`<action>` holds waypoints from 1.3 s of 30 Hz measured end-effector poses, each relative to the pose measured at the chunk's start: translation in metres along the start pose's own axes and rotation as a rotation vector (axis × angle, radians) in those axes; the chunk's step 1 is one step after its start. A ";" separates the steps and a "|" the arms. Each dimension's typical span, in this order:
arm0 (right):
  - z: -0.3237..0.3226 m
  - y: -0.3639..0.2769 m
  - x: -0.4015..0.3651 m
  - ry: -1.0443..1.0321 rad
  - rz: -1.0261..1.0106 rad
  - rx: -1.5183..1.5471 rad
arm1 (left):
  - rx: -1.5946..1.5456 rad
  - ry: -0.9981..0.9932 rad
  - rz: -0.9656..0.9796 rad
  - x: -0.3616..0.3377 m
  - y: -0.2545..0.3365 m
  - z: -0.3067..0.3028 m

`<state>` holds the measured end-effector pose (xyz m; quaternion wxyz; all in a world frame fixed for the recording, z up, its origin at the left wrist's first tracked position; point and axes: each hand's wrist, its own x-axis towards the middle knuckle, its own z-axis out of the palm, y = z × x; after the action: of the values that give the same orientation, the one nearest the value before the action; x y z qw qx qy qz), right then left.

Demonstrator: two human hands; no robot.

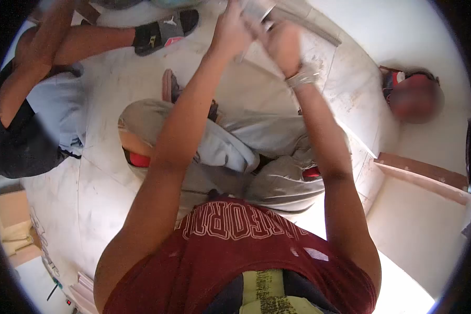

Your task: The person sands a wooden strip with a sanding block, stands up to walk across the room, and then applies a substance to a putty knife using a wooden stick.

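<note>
My left hand is at the top of the view, its fingers curled and smeared by motion. A pale grey, metallic-looking object shows right beside those fingers, partly cut off by the upper edge. Close to it on the right is my right hand, closed like a fist. A light band circles that wrist. Something narrow runs between the two hands, but blur hides what it is. Both arms reach forward over my crossed legs in grey trousers.
Another person's sandalled foot and bent leg are at the upper left. A red and black item, blurred, lies at the right. Below it a brown-edged board juts out. Light wooden pieces stand at far left, on the pale tiled floor.
</note>
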<state>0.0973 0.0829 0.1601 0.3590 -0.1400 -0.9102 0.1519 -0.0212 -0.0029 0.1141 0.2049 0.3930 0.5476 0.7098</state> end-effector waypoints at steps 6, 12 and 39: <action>-0.002 -0.019 -0.022 -0.404 0.205 -0.077 | 0.108 0.014 -0.035 -0.028 -0.051 -0.008; -0.078 0.020 -0.017 -0.233 0.398 0.042 | 0.266 0.183 0.242 -0.017 -0.065 0.002; -0.093 0.052 -0.014 -0.257 0.357 0.134 | 0.597 0.315 0.603 0.117 0.233 0.024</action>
<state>0.1792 0.1421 0.1966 0.2163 -0.2542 -0.8970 0.2897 -0.0414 0.0225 0.3738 -0.2195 0.4640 0.6138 0.5998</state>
